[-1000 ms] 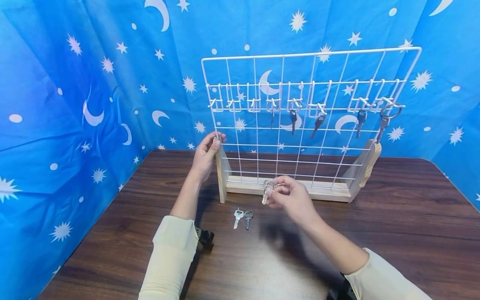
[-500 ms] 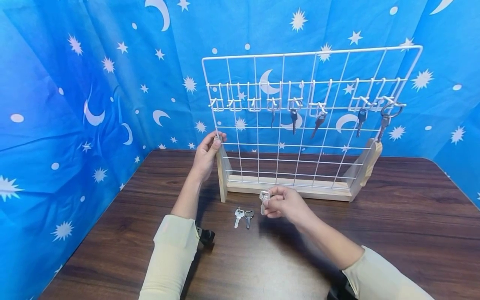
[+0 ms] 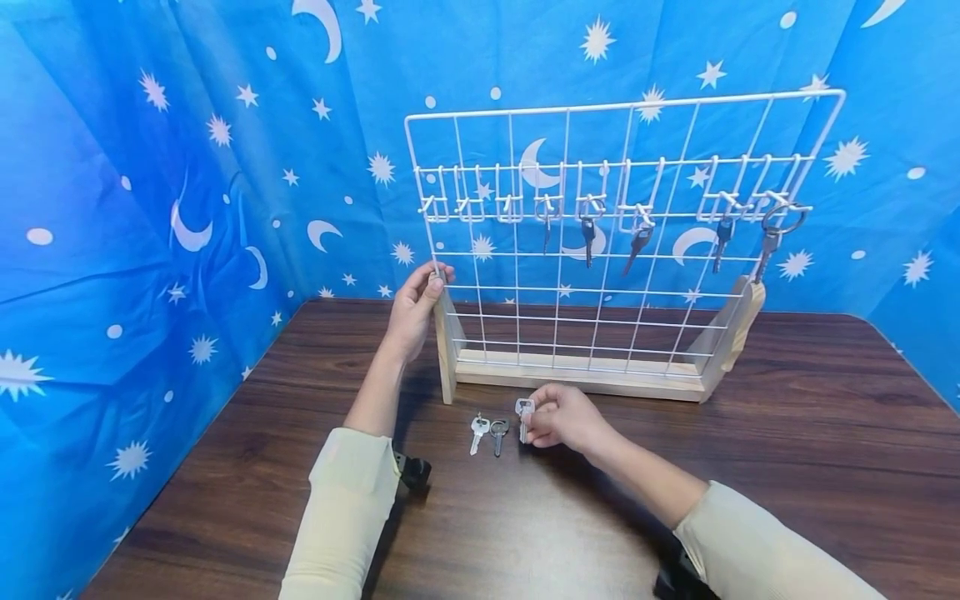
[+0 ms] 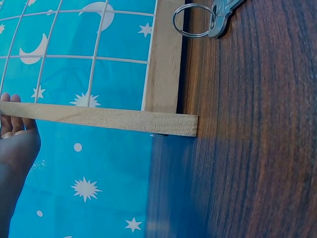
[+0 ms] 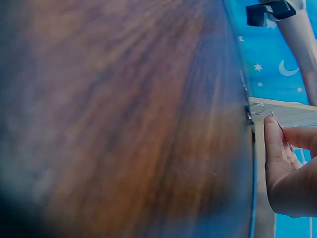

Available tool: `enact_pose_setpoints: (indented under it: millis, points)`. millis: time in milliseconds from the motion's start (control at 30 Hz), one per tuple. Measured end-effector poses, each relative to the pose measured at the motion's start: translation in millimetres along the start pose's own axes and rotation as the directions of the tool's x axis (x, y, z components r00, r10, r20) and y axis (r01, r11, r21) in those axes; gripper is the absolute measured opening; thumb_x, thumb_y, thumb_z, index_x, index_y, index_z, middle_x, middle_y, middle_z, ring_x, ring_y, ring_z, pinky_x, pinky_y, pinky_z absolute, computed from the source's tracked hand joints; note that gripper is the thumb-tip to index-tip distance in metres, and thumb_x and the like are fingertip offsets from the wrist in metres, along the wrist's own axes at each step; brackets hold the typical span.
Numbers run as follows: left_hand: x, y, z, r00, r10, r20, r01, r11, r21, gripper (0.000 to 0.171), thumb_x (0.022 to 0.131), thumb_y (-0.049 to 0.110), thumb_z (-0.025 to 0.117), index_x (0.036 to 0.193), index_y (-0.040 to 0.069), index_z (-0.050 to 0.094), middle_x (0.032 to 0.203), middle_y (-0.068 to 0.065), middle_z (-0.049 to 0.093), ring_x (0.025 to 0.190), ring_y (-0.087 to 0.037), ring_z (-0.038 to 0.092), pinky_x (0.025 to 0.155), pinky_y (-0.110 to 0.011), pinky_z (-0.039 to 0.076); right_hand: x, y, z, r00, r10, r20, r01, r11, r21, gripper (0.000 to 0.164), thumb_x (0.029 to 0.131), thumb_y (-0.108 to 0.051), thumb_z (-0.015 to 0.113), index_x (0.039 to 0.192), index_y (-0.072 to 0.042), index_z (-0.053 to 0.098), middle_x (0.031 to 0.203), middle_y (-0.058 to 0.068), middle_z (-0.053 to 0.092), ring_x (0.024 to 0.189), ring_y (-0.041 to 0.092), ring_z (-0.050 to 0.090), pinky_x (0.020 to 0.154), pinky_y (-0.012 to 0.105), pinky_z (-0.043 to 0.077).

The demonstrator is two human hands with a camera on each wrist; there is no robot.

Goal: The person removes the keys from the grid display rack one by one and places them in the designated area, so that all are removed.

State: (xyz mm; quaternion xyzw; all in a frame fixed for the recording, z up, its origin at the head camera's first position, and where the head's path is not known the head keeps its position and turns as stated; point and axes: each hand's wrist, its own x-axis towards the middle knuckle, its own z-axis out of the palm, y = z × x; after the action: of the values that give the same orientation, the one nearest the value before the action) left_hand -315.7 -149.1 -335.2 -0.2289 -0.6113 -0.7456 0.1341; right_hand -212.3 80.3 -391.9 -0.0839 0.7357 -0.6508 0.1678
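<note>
My left hand (image 3: 415,307) grips the top of the left wooden side post (image 3: 446,354) of a white wire grid rack (image 3: 555,318). In the left wrist view its fingertips curl over that post (image 4: 99,117). Low in front of the rack's base, my right hand (image 3: 568,421) pinches a silver key (image 3: 524,407) between thumb and fingers, bow upward and blade pointing down. The same key shows edge-on as a thin key (image 5: 277,120) in the right wrist view. Just left of it lie a silver key (image 3: 479,435) and a darker key (image 3: 498,437) on the brown table (image 3: 510,525).
Hooks line the upper grid. Several dark keys, such as one key (image 3: 588,237) near the middle, hang from those toward the right; the three left hooks (image 3: 510,207) bear none. A blue cloth (image 3: 225,150) with moons and stars stands behind the table.
My right hand has come down toward the table with the silver key, shifting slightly left and closer to the two lying keys. The left hand stays on the post.
</note>
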Motion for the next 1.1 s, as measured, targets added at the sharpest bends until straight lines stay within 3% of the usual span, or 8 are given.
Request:
enact_pose_setpoints:
  millis: [267,500,700,867,933,1100]
  points:
    - [-0.9,-0.5,-0.1,1.000,0.006,-0.002,-0.006,1.000,-0.008,0.023,0.094,0.012,0.052,0.115,0.003,0.053,0.117,-0.020,0.055,0.110,-0.021,0.053,0.102,-0.035,0.035,8,9,6,1.000,0.027,-0.006,-0.027,0.999,-0.044,0.018,0.080,0.009,0.059,0.096,0.010,0.050,0.072,0.013,0.064,0.059,0.017,0.063,0.058,0.031,0.056]
    - [0.1,-0.2,0.2,1.000,0.011,0.000,-0.011,1.000,-0.003,0.021,0.093,0.014,0.053,0.113,0.005,0.054,0.124,-0.035,0.044,0.111,-0.022,0.052,0.103,-0.034,0.034,14,15,6,0.998,0.060,-0.008,-0.060,0.996,-0.062,0.018,0.080,0.007,0.060,0.096,0.010,0.051,0.073,0.015,0.063,0.058,0.017,0.063,0.057,0.030,0.056]
    - [1.1,0.0,0.6,1.000,0.013,0.007,-0.013,1.000,-0.006,0.028,0.092,0.019,0.055,0.115,0.003,0.053,0.121,-0.029,0.049,0.118,-0.037,0.046,0.103,-0.034,0.034,16,16,4,0.993,0.116,-0.010,-0.117,0.991,-0.068,0.013,0.080,0.008,0.058,0.092,0.010,0.053,0.071,0.016,0.062,0.054,0.016,0.062,0.054,0.029,0.055]
    - [1.5,0.0,0.1,1.000,0.011,0.002,-0.011,1.000,-0.020,0.025,0.091,0.020,0.057,0.112,0.007,0.055,0.117,-0.019,0.055,0.115,-0.031,0.049,0.103,-0.035,0.034,15,14,5,0.983,0.182,-0.008,-0.182,0.981,-0.072,0.010,0.081,0.008,0.057,0.090,0.008,0.053,0.065,0.015,0.061,0.049,0.014,0.060,0.049,0.025,0.053]
    - [1.5,0.1,-0.2,1.000,0.010,0.000,-0.010,1.000,-0.018,0.023,0.092,0.018,0.056,0.112,0.008,0.055,0.117,-0.020,0.055,0.114,-0.030,0.050,0.102,-0.035,0.035,14,13,6,0.980,0.197,-0.012,-0.197,0.978,-0.072,0.009,0.081,0.008,0.056,0.089,0.007,0.052,0.063,0.015,0.060,0.047,0.014,0.059,0.047,0.024,0.053]
    - [0.4,0.3,-0.1,1.000,0.010,0.000,-0.010,1.000,-0.003,0.024,0.094,0.014,0.053,0.115,0.002,0.053,0.119,-0.025,0.051,0.118,-0.040,0.044,0.102,-0.035,0.035,12,13,9,0.978,0.199,-0.053,-0.204,0.972,-0.117,0.006,0.081,0.007,0.058,0.084,0.005,0.053,0.059,0.014,0.060,0.045,0.013,0.058,0.044,0.024,0.052]
